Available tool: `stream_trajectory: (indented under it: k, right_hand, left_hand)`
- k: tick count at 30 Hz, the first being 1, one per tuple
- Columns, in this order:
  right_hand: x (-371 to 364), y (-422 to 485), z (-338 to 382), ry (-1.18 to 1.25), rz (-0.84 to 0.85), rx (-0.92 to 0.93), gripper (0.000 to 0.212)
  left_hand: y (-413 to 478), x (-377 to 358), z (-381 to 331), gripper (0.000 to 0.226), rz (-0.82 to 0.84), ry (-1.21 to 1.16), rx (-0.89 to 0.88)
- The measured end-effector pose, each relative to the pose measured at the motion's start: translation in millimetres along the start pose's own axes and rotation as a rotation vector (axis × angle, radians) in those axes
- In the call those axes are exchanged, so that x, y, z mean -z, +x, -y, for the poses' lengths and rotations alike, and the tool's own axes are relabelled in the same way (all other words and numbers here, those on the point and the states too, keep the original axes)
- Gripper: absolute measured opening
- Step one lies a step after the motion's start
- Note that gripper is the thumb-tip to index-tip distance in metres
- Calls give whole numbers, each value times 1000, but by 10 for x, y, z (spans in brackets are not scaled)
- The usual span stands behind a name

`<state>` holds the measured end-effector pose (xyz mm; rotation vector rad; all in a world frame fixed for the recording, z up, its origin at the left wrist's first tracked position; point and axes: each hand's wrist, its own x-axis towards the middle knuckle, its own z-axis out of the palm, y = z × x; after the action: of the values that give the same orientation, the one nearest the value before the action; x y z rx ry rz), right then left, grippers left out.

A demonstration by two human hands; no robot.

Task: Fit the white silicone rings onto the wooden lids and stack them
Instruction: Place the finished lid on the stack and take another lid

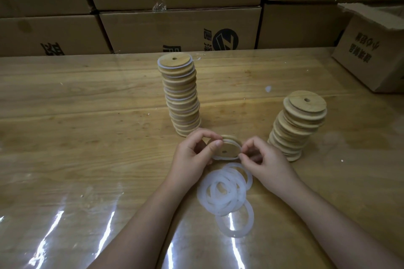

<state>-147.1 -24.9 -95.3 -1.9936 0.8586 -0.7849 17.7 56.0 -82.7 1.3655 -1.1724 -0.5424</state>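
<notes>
My left hand [192, 155] grips a round wooden lid [227, 148] by its left edge, thumb on top. My right hand [260, 159] pinches a white silicone ring [225, 158] at the lid's right side; the ring lies partly stretched around the lid. A tall leaning stack of lids with rings fitted [180, 96] stands just behind my hands. A shorter stack of bare wooden lids [298, 124] stands to the right. A loose pile of white rings [227, 194] lies on the table between my forearms.
The wooden table [87, 116] is covered with a shiny clear sheet. An open cardboard box [371, 50] sits at the right rear corner. A wall of stacked cardboard cartons [175, 24] runs along the table's far edge.
</notes>
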Motion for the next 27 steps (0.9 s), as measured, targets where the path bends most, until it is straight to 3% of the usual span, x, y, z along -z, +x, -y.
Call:
stream_trajectory:
  k: [5, 10, 27]
  right_hand:
    - [10, 5, 4, 56, -186, 76, 26]
    - [-1, -9, 51, -107, -204, 361, 10]
    - [-11, 11, -15, 39, -153, 142, 8]
  left_hand:
    - [-38, -44, 13, 27, 34, 199, -104]
    - [-56, -67, 4, 28, 43, 374, -249]
    - [17, -22, 55, 18, -25, 183, -112]
